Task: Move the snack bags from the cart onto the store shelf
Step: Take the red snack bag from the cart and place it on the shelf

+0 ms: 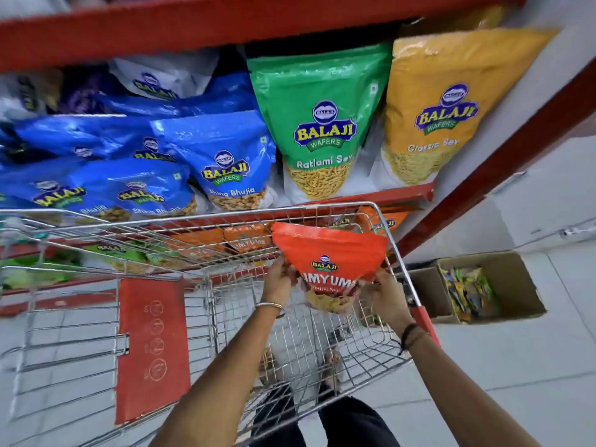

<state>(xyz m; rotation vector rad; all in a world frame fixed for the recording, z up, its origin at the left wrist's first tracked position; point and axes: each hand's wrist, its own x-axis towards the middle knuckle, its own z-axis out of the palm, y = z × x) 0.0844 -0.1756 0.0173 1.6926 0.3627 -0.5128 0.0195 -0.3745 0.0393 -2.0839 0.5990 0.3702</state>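
Note:
An orange snack bag [329, 253] is held upright above the wire cart [225, 221], near the cart's far right corner. My left hand [279, 280] grips the bag's lower left side, and my right hand [385, 293] grips its lower right side. The red store shelf [371, 196] in front carries several blue bags [222, 162], a green bag [322, 124] and a yellow bag [445, 104]. A lower shelf behind the cart's wires holds more orange bags [245, 238] and green bags [129, 254].
The cart has a red child-seat flap [151, 346] and a red handle [425, 321] by my right wrist. An open cardboard box [512, 275] with small packets stands on the tiled floor to the right. A red shelf upright [503, 153] slants down at the right.

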